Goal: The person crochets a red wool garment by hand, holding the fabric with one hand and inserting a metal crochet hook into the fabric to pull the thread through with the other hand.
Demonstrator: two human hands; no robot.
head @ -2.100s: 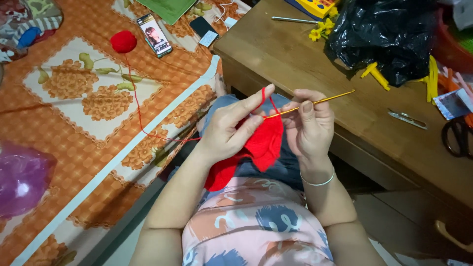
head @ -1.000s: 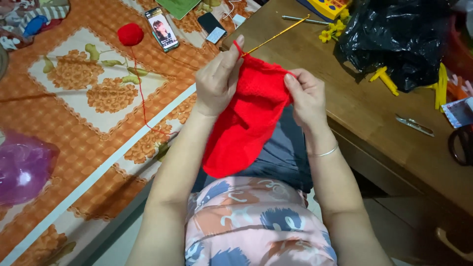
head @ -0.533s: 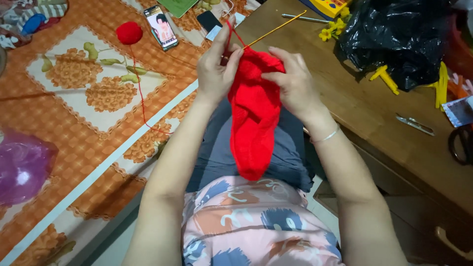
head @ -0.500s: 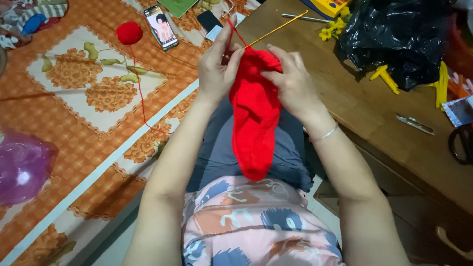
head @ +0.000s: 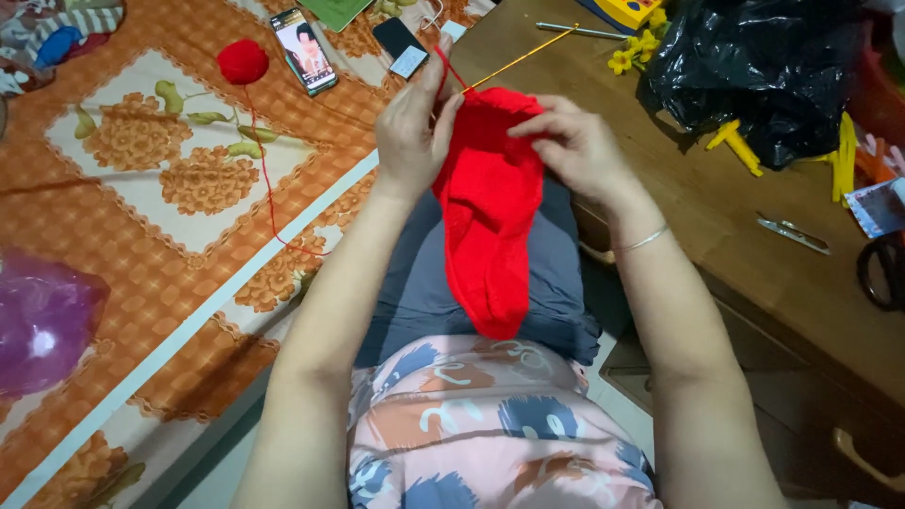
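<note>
A red knitted piece (head: 490,207) hangs down over my lap, held up by its top edge. My left hand (head: 415,132) pinches the left top corner, with the red yarn strand running over its fingers. My right hand (head: 575,146) grips the right top corner. A thin yellow knitting needle (head: 523,58) sticks out from the top of the fabric toward the wooden table. The red yarn ball (head: 242,61) lies on the orange floral bedspread (head: 132,236) to the left, its strand trailing back to the work.
Two phones (head: 304,49) lie on the bedspread near the yarn ball. The wooden table (head: 716,217) on the right carries a black plastic bag (head: 754,66), yellow flowers, small snips (head: 792,233) and black scissors (head: 881,273). A purple bag (head: 42,320) sits at the left.
The knitted piece went from bunched at my lap to lifted and spread wide, then folded narrower. Both hands rose toward the table edge and now hold it hanging down.
</note>
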